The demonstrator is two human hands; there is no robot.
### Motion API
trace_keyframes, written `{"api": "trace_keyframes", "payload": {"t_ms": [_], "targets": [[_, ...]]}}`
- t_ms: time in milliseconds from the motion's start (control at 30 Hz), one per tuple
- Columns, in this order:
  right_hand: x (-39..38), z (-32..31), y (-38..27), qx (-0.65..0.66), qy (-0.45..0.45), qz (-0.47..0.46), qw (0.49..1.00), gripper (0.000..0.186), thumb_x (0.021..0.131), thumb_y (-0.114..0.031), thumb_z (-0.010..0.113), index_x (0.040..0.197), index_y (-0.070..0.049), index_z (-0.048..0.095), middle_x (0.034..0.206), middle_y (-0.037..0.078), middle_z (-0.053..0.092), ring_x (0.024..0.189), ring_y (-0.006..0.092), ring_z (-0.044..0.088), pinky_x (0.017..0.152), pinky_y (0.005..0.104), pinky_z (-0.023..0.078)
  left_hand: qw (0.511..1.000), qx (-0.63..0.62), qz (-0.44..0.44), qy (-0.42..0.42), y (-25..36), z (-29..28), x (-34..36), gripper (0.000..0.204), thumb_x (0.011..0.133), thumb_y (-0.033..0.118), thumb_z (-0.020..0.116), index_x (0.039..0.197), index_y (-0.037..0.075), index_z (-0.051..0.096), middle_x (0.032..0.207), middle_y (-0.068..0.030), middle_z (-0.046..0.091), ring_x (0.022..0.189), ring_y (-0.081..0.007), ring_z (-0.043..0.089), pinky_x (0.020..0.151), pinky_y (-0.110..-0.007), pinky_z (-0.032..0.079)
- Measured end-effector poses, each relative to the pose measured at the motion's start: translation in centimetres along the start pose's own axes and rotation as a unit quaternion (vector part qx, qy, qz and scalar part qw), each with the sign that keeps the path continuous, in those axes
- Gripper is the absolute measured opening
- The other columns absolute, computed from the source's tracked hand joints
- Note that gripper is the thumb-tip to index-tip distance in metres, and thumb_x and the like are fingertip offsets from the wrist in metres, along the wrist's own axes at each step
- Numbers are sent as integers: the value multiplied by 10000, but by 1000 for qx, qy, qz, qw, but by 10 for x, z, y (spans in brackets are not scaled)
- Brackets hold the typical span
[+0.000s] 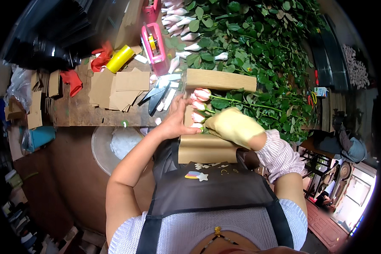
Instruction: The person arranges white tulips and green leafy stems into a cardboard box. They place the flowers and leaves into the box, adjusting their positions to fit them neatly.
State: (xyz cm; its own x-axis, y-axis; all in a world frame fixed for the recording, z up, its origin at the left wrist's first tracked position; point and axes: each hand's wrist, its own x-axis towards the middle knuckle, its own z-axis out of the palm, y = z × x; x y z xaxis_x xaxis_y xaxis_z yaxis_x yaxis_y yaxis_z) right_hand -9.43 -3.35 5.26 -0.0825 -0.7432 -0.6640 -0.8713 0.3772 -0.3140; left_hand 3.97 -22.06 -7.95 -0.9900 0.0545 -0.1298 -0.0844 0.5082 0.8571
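Several pink roses lie side by side on corrugated cardboard, heads to the left and leafy stems running right. A ribbed strip of the cardboard shows beyond them, and a smooth tan flap hangs over the near edge. My bare left hand lies beside the rose heads, its thumb spread away from the fingers and touching the nearest bloom. My right hand, in a pale yellow glove, has its fingers curled at the base of that nearest rose; the stem there is hidden under the glove.
Scissors, cut cardboard pieces, a yellow roll and a pink tape dispenser lie on the left. White-sleeved buds and heaped leafy stems fill the far side. A clear tub stands below the table edge.
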Motion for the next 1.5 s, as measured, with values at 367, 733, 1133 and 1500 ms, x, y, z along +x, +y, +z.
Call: {"api": "trace_keyframes", "payload": {"t_ms": [367, 733, 1133, 1500], "targets": [[23, 49, 15, -30, 293, -7, 956, 102, 872, -173, 662, 929, -111, 720, 740, 113, 723, 729, 315, 744, 594, 469, 572, 1000, -15, 17, -7, -7, 1, 1, 1236, 692, 519, 929, 1542, -16, 209, 1563, -353, 144, 1512, -518, 123, 1260, -485, 220], [-4, 22, 3, 58, 371, -10, 927, 246, 953, -323, 663, 951, -82, 712, 802, 147, 741, 735, 343, 740, 652, 451, 589, 992, -46, -21, 113, 6, 10, 3, 829, 741, 370, 917, 1361, 67, 457, 1474, -262, 327, 1409, -438, 335, 1202, -471, 308], [32, 37, 21, -19, 269, 39, 962, 118, 884, -196, 652, 968, -119, 677, 815, 135, 735, 764, 343, 743, 638, 485, 579, 989, -89, -22, 112, 2, 19, -2, 713, 756, 347, 914, 1355, 179, 566, 1509, -263, 298, 1452, -457, 309, 1196, -490, 325], [4, 30, -3, -12, 296, 134, 946, 357, 999, -258, 560, 1309, -102, 644, 805, 135, 746, 690, 316, 749, 588, 501, 585, 961, -149, -56, 228, 7, 33, 9, 266, 805, 301, 875, 985, 126, 791, 1349, -230, 461, 1349, -375, 419, 1077, -447, 424]]}}
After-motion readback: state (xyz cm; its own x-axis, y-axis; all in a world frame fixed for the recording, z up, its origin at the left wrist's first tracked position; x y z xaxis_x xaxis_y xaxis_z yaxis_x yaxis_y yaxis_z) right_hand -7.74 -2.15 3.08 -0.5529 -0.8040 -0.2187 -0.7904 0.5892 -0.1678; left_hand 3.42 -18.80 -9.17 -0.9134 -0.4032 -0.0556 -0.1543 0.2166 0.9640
